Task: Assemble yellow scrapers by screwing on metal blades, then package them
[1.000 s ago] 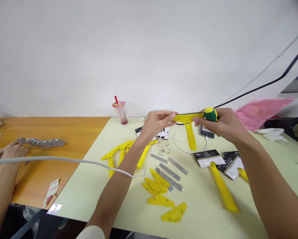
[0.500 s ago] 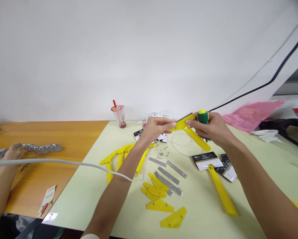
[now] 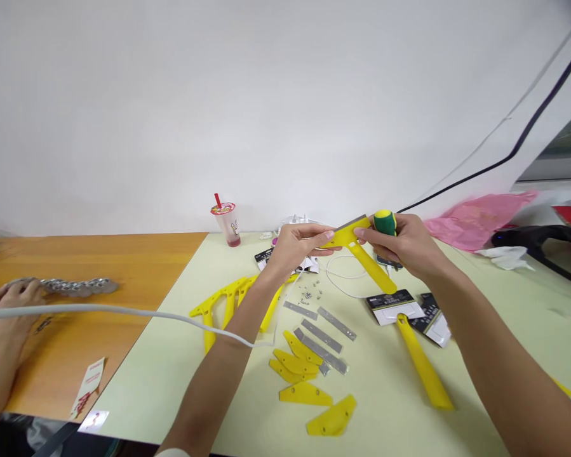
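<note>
Between my two hands, above the table, is a yellow scraper point(image 3: 371, 266) with a thin grey blade along its top edge and its handle slanting down to the right. My left hand point(image 3: 295, 247) pinches the left end of its head. My right hand point(image 3: 409, 244) grips the right end, thumb on the yellow plastic. A green and yellow screwdriver point(image 3: 385, 223) is also tucked in my right hand; its shaft is hidden. Below lie metal blades point(image 3: 321, 335), yellow cover plates point(image 3: 305, 393) and small screws point(image 3: 307, 295). Yellow scraper frames point(image 3: 209, 317) lie left, partly behind my left forearm.
A loose yellow handle point(image 3: 424, 362) lies near black-and-white packages point(image 3: 394, 307) at right. A drink cup point(image 3: 228, 228) stands by the wall. A white cable point(image 3: 123, 310) crosses in front. Another person's hands point(image 3: 16, 304) hold a metal chain-like strip point(image 3: 80, 287) on the wooden table point(image 3: 137, 260).
The view has shifted slightly. My hands keep the same grip on the scraper and screwdriver. The other person's hands have moved a little on the strip.
</note>
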### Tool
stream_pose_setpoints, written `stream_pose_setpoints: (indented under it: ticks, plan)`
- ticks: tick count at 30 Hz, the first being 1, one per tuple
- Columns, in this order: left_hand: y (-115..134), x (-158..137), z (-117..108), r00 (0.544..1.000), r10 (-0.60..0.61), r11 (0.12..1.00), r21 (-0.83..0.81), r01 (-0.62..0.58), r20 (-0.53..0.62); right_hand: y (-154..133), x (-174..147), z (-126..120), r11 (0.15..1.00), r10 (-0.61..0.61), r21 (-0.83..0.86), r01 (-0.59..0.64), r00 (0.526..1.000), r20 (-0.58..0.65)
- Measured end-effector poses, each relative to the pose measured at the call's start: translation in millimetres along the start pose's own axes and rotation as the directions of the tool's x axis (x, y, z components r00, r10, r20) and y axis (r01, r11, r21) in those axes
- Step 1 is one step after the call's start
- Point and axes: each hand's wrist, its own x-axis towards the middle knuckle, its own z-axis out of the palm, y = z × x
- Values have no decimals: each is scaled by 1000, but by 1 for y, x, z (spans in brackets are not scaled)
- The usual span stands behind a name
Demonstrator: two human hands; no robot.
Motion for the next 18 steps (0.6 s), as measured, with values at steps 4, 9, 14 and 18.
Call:
stream_pose_setpoints:
  ticks: [4,9,14,18]
  plan:
    - [0,0,1,1000,-10,1000,4,10,-9,1,1,-1,1000,-9,-11,9,1000,4]
    - [-3,3,1,999,11,1000,-7,-11,-38,2,3,3,1000,-1,2,1,999,44]
    - [-12,9,-6,1000,-14,1000,-20,15,26,4,3,3,999,-51,2,51,999,11]
    - [-34,19,-23,989,-124,984,137,112,77,2,1,-5,979,-187,47,196,970,-155]
